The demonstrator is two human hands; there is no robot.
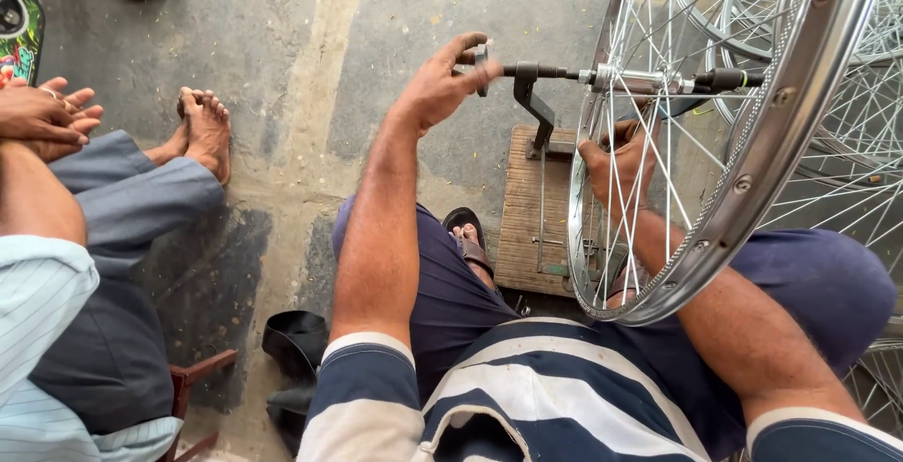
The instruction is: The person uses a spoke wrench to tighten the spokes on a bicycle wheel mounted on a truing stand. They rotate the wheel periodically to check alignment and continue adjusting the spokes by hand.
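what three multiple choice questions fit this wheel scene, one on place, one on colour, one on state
1. Where is the left hand?
A. on the outer end of the axle
B. on the wooden board
C. resting on the knee

2. What colour is the wheel rim?
A. black
B. shiny silver
C. red

3. How is the bicycle wheel placed?
A. lying flat on the floor
B. leaning against a chair
C. upright, its axle carried on a metal stand

Answers:
1 A, the left hand's fingers close around the knob at the axle's end.
2 B, the rim and spokes gleam like bare polished metal.
3 C, the axle runs level across the bracket of the stand, which rises from the wooden board, while the right hand reaches in among the spokes.
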